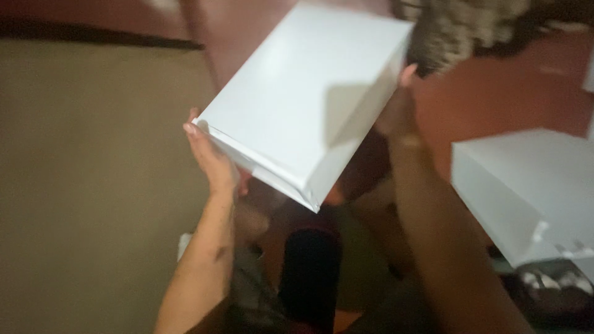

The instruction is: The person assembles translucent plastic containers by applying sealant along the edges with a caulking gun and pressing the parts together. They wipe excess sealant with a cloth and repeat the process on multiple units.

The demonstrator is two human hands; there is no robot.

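- Head view: a flat white box [303, 102] is held up in the air between both hands, tilted so its broad face turns toward the camera and one corner points down; gripped at opposite edges, it looks steadied that way against twisting.
- The left hand [213, 161] is at the box's lower left edge, palm against the side, fingertips curling over the rim; its grip is closed on the box, forearm rising from below.
- The right hand [399, 108] presses the box's right edge, mostly hidden behind it; its grip seems to clamp the box, though blur hides the fingers.
- Right of the box, well apart, a second white box [526, 185] sits lower down.
- Left of the box lies a tan mat [93, 185]; behind the box, reddish floor [495, 99].
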